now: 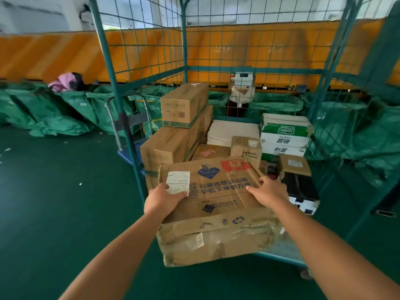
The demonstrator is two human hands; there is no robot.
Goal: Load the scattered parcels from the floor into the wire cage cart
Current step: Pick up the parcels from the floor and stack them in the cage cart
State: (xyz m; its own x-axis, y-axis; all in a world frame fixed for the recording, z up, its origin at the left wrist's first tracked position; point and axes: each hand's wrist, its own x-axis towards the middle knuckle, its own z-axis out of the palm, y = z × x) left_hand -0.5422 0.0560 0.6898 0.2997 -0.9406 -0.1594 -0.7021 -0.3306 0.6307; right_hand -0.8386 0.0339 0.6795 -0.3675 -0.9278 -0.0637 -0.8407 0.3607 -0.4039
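Note:
A large worn cardboard parcel (pixel 218 204) with blue print and a white label sits at the open front of the teal wire cage cart (pixel 184 50). My left hand (pixel 162 199) grips its left side, thumb on the top face near the label. My right hand (pixel 268 190) holds the right side, fingers curled over the top edge. Inside the cart lie several parcels: two stacked brown boxes (pixel 184 105) at left, a white flat package (pixel 233 132), a green-and-white carton (pixel 285 135), small brown boxes (pixel 246 148) and a black parcel (pixel 300 187).
Green sacks (pixel 65 109) line the orange wall at left and behind the cart. A blue platform trolley (pixel 127 135) stands just left of the cart. Dark green floor (pixel 54 202) spreads at left and below.

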